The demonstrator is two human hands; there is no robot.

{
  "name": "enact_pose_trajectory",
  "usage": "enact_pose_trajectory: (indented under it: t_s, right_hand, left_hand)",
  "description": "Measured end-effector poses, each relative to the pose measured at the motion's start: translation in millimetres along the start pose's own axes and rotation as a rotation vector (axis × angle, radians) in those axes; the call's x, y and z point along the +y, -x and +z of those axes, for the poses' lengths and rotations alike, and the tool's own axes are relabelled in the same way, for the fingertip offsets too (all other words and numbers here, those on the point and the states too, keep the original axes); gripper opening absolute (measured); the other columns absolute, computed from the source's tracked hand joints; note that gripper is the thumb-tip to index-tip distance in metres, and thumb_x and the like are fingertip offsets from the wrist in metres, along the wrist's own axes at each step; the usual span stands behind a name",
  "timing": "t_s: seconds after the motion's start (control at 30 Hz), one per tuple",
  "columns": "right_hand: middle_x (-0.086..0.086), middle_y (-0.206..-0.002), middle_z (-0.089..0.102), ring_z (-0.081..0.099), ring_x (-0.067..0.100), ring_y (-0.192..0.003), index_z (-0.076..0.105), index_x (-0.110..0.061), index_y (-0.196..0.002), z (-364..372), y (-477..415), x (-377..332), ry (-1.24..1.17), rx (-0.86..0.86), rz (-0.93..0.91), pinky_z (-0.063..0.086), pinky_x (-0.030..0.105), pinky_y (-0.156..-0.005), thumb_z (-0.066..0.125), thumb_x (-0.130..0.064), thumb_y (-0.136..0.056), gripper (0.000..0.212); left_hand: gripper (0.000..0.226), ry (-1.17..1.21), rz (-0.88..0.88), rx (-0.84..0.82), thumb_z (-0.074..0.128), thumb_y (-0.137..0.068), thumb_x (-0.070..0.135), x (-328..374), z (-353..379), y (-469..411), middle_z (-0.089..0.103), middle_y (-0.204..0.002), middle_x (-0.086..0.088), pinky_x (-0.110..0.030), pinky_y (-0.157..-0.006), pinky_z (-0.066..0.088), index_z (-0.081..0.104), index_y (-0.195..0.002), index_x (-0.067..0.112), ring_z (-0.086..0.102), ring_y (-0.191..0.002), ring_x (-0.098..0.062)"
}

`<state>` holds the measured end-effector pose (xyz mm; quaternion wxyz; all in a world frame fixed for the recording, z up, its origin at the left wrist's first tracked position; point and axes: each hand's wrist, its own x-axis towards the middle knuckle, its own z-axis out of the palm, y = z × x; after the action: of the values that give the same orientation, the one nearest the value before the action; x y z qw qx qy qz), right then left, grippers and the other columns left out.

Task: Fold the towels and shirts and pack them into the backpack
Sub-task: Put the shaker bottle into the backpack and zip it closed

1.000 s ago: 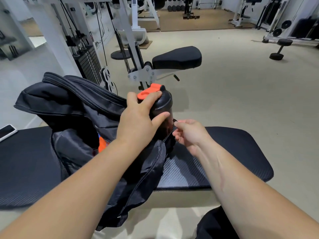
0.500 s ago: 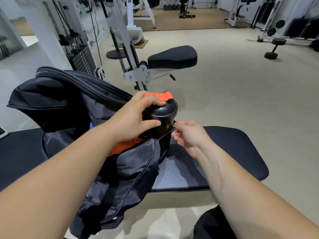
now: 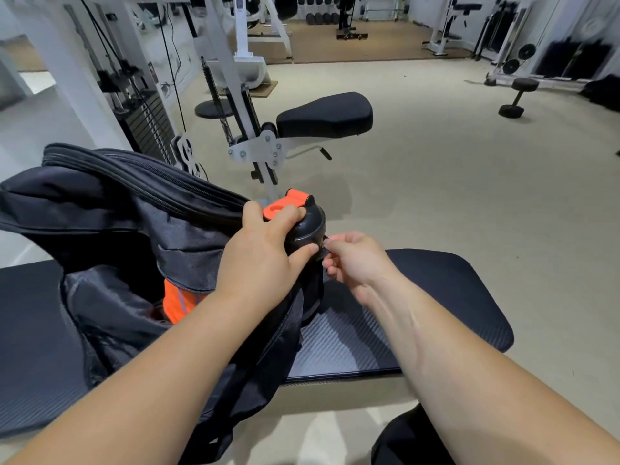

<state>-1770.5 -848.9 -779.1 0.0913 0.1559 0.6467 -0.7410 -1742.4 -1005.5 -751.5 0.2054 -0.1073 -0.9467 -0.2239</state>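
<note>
Nearest you, a black padded bench runs left to right, and the black backpack lies on its left part. The backpack's mouth gapes toward you, its near side droops off the bench, and an orange cloth shows inside. At the backpack's right end your left hand curls fingers and thumb round the lid of a black, orange-capped bottle, while your right hand, just beside it, pinches a small dark bit of the backpack's edge between thumb and forefinger. Beyond lie a beige floor, a white machine's black seat pad and, far right, a dumbbell.
</note>
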Motion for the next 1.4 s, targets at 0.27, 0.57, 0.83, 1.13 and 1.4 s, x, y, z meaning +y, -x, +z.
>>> enact_pose_trajectory:
  t_s: [0.27, 0.57, 0.83, 1.13, 1.4]
  right_hand:
    - [0.004, -0.064, 0.055, 0.051, 0.01, -0.053, 0.057, -0.01, -0.089, -5, 1, 6, -0.034, 0.036, -0.023, 0.044, 0.02, -0.05, 0.05, -0.002, -0.099, 0.015]
    - [0.005, -0.066, 0.053, 0.048, 0.01, -0.052, 0.057, -0.009, -0.092, -2, 0, 0, -0.047, 0.076, 0.014, 0.043, 0.02, -0.048, 0.047, -0.002, -0.1, 0.015]
    - [0.005, -0.076, 0.059, 0.056, 0.014, -0.059, 0.059, -0.012, -0.105, -14, 21, 1, -0.033, 0.02, 0.054, 0.051, 0.024, -0.054, 0.053, -0.02, -0.102, 0.01]
    - [-0.009, -0.101, 0.055, 0.057, 0.014, -0.095, 0.058, -0.032, -0.116, 39, 65, -40, 0.569, 0.298, -0.717, 0.048, 0.033, -0.086, 0.06, -0.038, -0.092, 0.025]
    - [0.004, -0.163, 0.027, 0.02, 0.029, -0.15, 0.035, -0.042, -0.152, 197, 72, -113, 1.374, -0.148, -1.096, 0.018, 0.048, -0.119, 0.045, -0.059, -0.097, 0.059]
  left_hand:
    - [0.048, 0.025, 0.177, -0.275, 0.077, -0.082, 0.042, -27, -5, -16, 0.043, -0.138, -0.003, -0.042, -0.089, 0.053, 0.053, -0.122, 0.034, 0.062, -0.105, -0.032]
    - [0.05, -0.151, 0.19, -0.291, 0.064, -0.089, 0.052, -18, -10, -18, 0.05, -0.13, -0.005, -0.039, -0.087, 0.052, 0.049, -0.137, 0.044, 0.061, -0.105, -0.031]
    - [0.05, -0.168, 0.154, -0.306, 0.055, -0.094, 0.049, 8, -14, -16, 0.052, -0.135, -0.006, -0.041, -0.097, 0.05, 0.043, -0.143, 0.045, 0.057, -0.119, -0.028]
    - [0.024, -0.044, 0.26, 0.337, 0.057, -0.093, 0.035, -31, -118, 11, 0.067, -0.093, -0.002, -0.042, -0.076, 0.052, 0.071, -0.1, 0.017, 0.063, -0.092, -0.028]
    - [0.04, -0.104, -0.152, 0.408, 0.05, -0.089, 0.043, -150, -182, -4, 0.061, -0.117, -0.013, -0.046, -0.097, 0.043, 0.061, -0.12, 0.021, 0.053, -0.113, -0.038]
